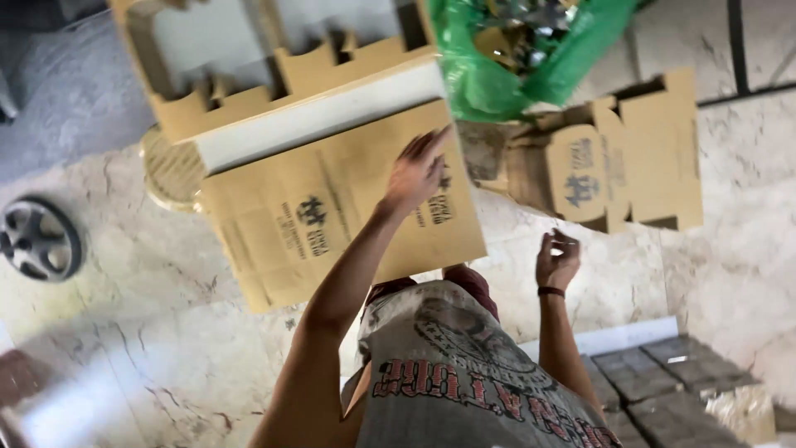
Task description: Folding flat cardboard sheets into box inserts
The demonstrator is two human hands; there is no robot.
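Observation:
My left hand reaches forward and lies flat, fingers apart, on the top sheet of a stack of flattened brown cardboard boxes. The sheet carries dark printed marks, and a white layer shows at the stack's far edge. More die-cut cardboard sits beyond it. My right hand, with a dark band at the wrist, hovers empty over the floor with its fingers loosely curled. It is nearest to a second pile of flat cardboard blanks on the right. My printed shirt fills the bottom middle.
A green plastic bag holding shiny metal pieces lies behind the stacks. A small wheel rests on the marble floor at left. A round woven stool pokes out under the main stack. Grey paving blocks lie at the lower right.

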